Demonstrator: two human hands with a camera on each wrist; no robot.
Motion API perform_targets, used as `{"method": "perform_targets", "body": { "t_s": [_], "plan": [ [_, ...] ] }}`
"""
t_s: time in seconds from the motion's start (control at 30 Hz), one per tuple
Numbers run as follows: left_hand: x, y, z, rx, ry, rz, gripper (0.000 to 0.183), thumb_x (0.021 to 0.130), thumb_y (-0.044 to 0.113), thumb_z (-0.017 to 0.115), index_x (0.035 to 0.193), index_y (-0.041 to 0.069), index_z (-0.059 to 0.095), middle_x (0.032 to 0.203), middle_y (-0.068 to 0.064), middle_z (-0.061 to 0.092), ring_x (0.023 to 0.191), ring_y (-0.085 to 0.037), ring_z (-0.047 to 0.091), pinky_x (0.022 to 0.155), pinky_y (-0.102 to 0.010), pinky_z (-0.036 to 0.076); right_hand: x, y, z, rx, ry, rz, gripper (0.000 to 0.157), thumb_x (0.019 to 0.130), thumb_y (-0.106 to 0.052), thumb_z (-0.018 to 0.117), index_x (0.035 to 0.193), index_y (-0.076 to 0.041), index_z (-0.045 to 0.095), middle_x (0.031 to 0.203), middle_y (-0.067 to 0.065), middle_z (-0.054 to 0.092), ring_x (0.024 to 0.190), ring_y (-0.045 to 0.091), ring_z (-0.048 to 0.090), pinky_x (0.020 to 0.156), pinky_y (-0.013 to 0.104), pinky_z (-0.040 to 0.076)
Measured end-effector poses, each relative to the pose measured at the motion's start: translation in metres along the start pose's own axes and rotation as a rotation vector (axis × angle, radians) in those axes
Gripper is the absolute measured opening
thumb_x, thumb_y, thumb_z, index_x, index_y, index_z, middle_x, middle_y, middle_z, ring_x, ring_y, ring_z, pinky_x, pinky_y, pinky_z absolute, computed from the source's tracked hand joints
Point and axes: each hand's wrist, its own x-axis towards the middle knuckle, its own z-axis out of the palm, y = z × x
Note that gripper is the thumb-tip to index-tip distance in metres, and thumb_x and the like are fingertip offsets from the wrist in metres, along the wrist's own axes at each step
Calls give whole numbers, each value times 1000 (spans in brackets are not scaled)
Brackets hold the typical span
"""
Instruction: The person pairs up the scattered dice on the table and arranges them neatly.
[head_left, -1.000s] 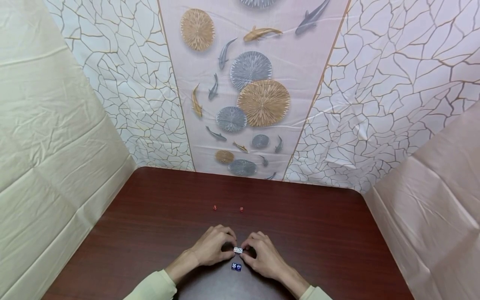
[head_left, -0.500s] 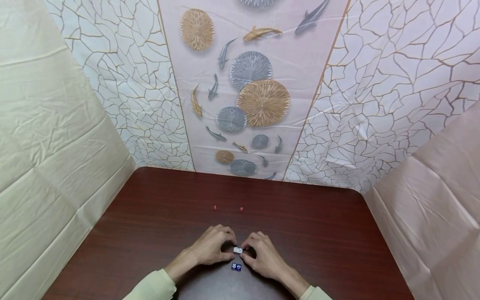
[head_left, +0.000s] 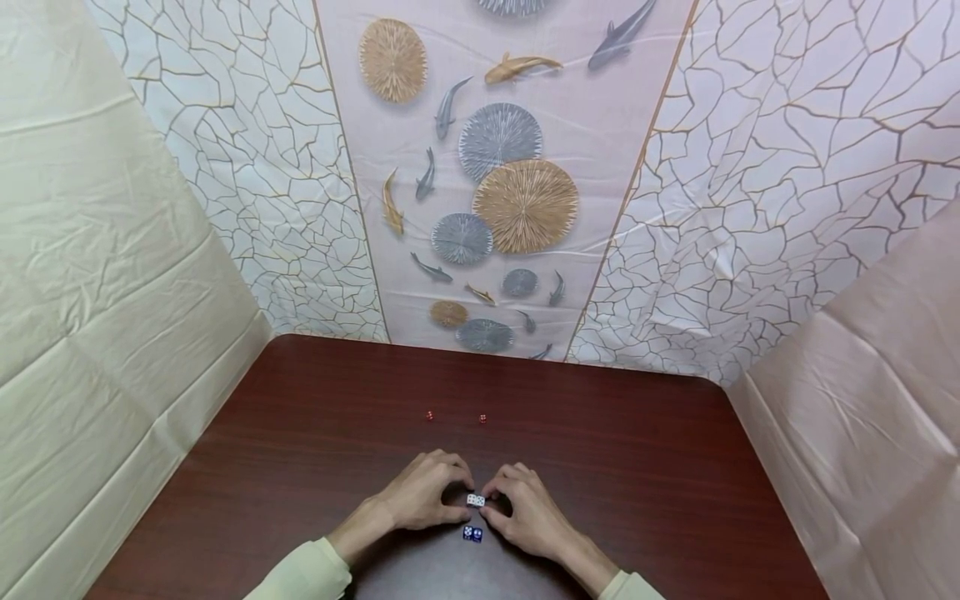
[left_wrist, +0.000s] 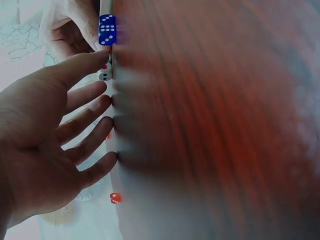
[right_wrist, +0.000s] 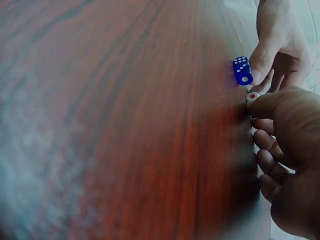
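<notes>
Two white dice (head_left: 476, 501) stand side by side on the dark wooden table (head_left: 600, 442), between the two hands in the head view. My left hand (head_left: 429, 493) is at their left, its thumb and index finger apart with a small gap to the dice. Its fingers are spread in the left wrist view. My right hand (head_left: 525, 508) pinches the right white die between thumb and index finger. A white die (right_wrist: 252, 97) is partly hidden by the right thumb in the right wrist view. Nearer the person, two blue dice (head_left: 472, 534) sit side by side.
Farther back on the table lie two red dice, a left one (head_left: 430, 415) and a right one (head_left: 483, 419), set apart. A patterned cloth (head_left: 480, 250) hangs behind the table, and plain pale cloths (head_left: 90, 333) flank it.
The left thumb and index finger have drawn slightly away from the white dice. The right hand and all the dice stay where they were.
</notes>
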Motion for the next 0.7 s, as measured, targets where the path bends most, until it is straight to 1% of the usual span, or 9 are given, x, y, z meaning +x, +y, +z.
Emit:
{"method": "perform_targets", "body": {
  "t_s": [0.2, 0.37, 0.47, 0.57, 0.7],
  "plan": [
    [-2, -1, -5, -30, 33, 12, 28, 95, 40, 91, 117, 23, 85, 125, 6, 80, 116, -16, 72, 102, -43, 60, 0, 1, 0, -2, 7, -5, 12, 93, -17, 91, 101, -16, 84, 96, -6, 72, 94, 9, 60, 88, 32, 49],
    [-1, -4, -12, -57, 66, 2, 26, 97, 39, 89, 116, 20, 85, 123, 3, 80, 114, -18, 74, 101, -44, 61, 0, 0, 0, -4, 9, -10, 12, 92, -16, 91, 102, -15, 83, 96, -7, 72, 94, 9, 61, 87, 32, 50],
    [0, -6, -16, -70, 82, -3, 26, 98, 35, 89, 117, 17, 85, 122, 2, 81, 115, -19, 74, 101, -45, 61, 0, 0, 0, -5, 8, -7, 12, 92, -16, 91, 102, -15, 84, 95, -7, 72, 94, 9, 61, 87, 31, 49],
    [1, -9, -20, -74, 114, -1, 24, 98, 30, 88, 117, 16, 85, 121, 1, 81, 116, -20, 76, 101, -46, 62, 0, 0, 0, -2, 13, -8, 13, 92, -15, 91, 102, -15, 84, 95, -6, 72, 94, 9, 61, 87, 32, 50],
    [3, -16, -26, -77, 178, -6, 22, 99, 24, 87, 117, 13, 84, 120, -2, 81, 116, -23, 78, 102, -48, 63, -1, 0, 0, -4, 26, -18, 13, 91, -15, 91, 102, -14, 84, 94, -6, 72, 94, 8, 61, 88, 33, 50]
  ]
}}
